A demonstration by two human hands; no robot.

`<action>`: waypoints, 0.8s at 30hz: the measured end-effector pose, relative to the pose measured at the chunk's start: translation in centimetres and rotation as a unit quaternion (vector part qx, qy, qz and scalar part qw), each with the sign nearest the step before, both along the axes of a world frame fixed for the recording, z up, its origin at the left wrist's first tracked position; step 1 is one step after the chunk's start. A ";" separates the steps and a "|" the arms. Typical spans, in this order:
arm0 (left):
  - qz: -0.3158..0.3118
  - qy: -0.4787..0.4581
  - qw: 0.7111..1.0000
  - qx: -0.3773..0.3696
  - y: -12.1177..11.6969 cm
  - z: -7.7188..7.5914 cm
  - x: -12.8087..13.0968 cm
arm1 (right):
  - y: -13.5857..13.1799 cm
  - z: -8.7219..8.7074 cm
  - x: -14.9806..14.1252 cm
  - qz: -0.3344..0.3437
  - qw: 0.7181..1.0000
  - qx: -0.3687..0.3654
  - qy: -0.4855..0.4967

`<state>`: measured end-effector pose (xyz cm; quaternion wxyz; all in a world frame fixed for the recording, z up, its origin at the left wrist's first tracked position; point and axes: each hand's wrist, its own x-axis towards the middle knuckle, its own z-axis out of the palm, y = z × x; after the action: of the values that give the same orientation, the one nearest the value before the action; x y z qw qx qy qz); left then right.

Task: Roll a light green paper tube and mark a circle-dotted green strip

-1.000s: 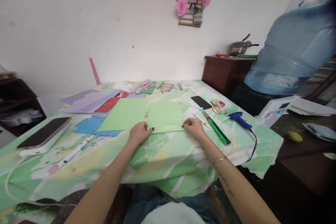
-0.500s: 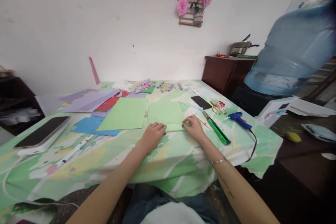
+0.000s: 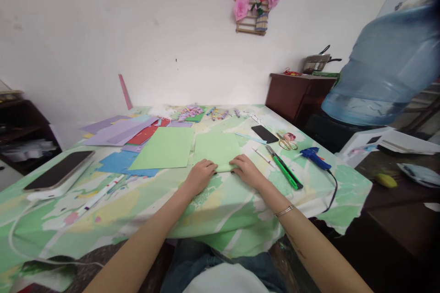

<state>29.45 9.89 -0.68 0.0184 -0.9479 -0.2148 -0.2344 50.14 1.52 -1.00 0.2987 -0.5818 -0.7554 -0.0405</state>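
Observation:
A light green sheet of paper (image 3: 217, 145) lies before me, its near edge folded over into a narrow strip. My left hand (image 3: 202, 175) has its fingers curled on the left end of that fold. At the right part of the fold, the fingers of my right hand (image 3: 246, 171) are bent and pinch the paper from the near side. The thumbs' grip underneath is partly hidden. Just left of it is a second light green sheet (image 3: 165, 148). A white pen (image 3: 264, 157) and a green utility knife (image 3: 283, 167) lie right of my right hand.
Gold-handled scissors (image 3: 288, 142), a black phone (image 3: 264, 134) and a blue glue gun (image 3: 315, 158) lie at the right. Purple paper (image 3: 115, 132), red paper (image 3: 144, 135) and blue paper (image 3: 113, 163) overlap at the left. Another phone (image 3: 60, 170) rests on a white block with a cable.
My right hand has slid left along the folded edge, closer to my left hand, and its fingers now lie lower on the fold. My left hand stays at its end.

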 end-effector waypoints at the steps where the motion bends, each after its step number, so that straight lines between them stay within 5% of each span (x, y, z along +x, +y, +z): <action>1: -0.001 -0.002 1.000 -0.003 0.0 0.0 0.0 | 0.0 0.0 0.0 -0.001 1.000 -0.004 0.001; 17: 0.028 -0.081 0.995 -0.051 0.5 -0.2 -1.1 | -0.4 0.1 -0.1 0.017 1.000 0.003 0.008; 24: 0.050 -0.002 0.999 0.007 -0.3 0.4 0.0 | -0.9 1.2 -2.2 -0.038 0.991 0.008 -0.127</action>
<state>29.41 9.62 -0.27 0.0368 -0.9354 -0.2605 -0.2364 47.89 0.65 0.21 0.2035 -0.5979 -0.7641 -0.1317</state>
